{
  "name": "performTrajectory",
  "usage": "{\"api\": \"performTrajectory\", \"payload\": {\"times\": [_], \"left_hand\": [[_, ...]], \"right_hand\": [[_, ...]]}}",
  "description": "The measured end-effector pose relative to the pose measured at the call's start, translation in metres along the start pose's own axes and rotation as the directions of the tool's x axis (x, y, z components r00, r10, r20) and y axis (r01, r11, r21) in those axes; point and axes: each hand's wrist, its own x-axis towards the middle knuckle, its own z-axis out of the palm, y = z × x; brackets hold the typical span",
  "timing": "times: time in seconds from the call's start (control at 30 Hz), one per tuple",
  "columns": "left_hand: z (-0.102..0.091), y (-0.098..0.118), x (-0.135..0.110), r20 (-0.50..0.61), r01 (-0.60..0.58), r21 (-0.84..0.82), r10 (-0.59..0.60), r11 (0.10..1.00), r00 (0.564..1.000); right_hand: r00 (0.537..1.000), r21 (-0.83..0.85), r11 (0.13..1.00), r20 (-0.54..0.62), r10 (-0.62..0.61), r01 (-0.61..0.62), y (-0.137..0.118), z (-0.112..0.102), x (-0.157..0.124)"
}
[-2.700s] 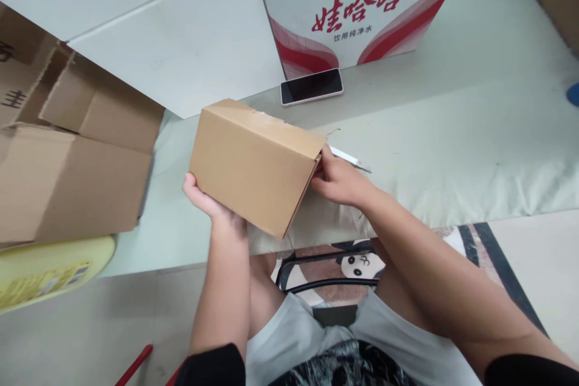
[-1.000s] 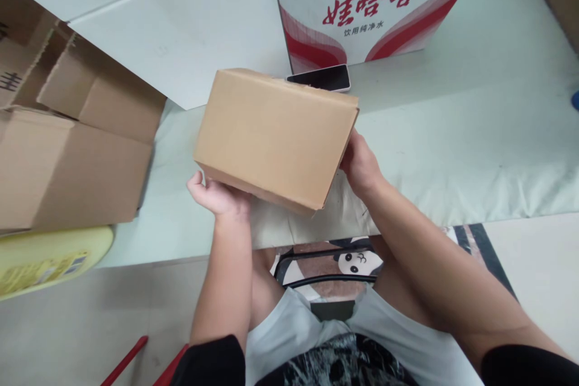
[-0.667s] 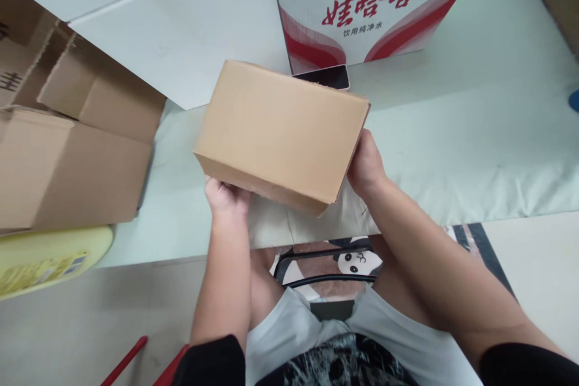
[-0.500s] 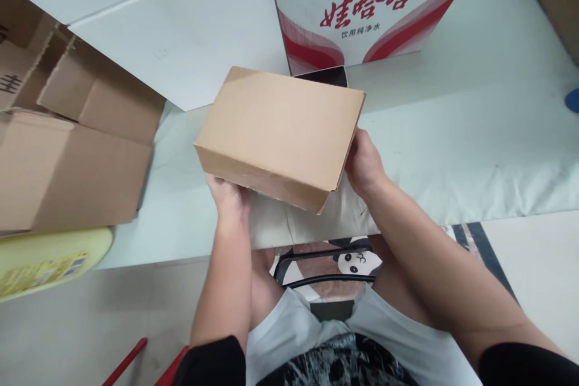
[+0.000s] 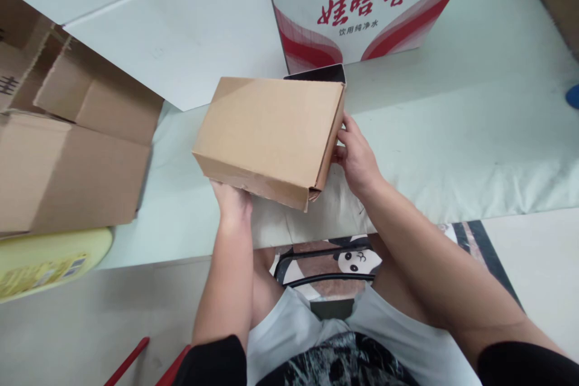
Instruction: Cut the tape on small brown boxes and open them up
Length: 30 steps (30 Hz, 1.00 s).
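Observation:
A brown cardboard box is tilted above the pale green table cover, its plain broad face up. My left hand holds the near left edge from beneath, its fingers mostly hidden under the box. At the right end, my right hand has bent fingers against the narrow side, where a flap edge and a folded corner show. Just behind the box, a black open-looking box is partly covered by it.
A large white box and a white and red water carton stand behind. Opened brown cartons sit at left, above a yellow container. The table cover stretches right, with a blue object at its far side.
The box has turned, its right end coming left so more of the narrow side shows. My right hand has shifted left with it, its fingers now visible; my left hand barely moved.

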Motion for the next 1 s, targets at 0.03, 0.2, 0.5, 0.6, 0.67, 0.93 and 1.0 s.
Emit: {"api": "performTrajectory", "payload": {"times": [0.03,0.2,0.5,0.6,0.67,0.93,1.0], "left_hand": [[0.0,0.0,0.0,-0.004,0.006,-0.005,-0.006,1.0,1.0],[0.003,0.003,-0.001,0.019,0.04,-0.003,-0.04,0.999,0.999],[0.005,0.005,-0.004,0.028,0.093,-0.024,-0.093,0.995,0.995],[0.003,0.003,-0.003,0.029,0.107,-0.02,-0.106,0.994,0.994],[0.003,0.002,-0.003,0.042,0.11,-0.017,-0.11,0.994,0.993],[-0.003,-0.004,0.0,0.06,0.143,-0.021,-0.141,0.99,0.988],[-0.004,-0.006,0.001,0.059,0.147,-0.025,-0.146,0.989,0.988]], "right_hand": [[1.0,-0.007,1.0,0.004,-0.01,0.01,0.0,0.0,0.0],[0.999,-0.052,0.998,0.009,-0.042,0.042,0.005,-0.001,0.002],[0.999,-0.075,0.997,0.029,-0.024,0.027,0.007,-0.004,0.006],[0.999,-0.09,0.996,0.037,-0.026,0.029,0.011,-0.006,0.008],[0.997,-0.103,0.993,0.045,-0.058,0.062,0.014,-0.007,0.009],[0.994,-0.088,0.99,-0.026,-0.109,0.106,0.013,-0.005,0.008],[0.995,-0.084,0.991,-0.013,-0.103,0.102,0.011,-0.004,0.007]]}}
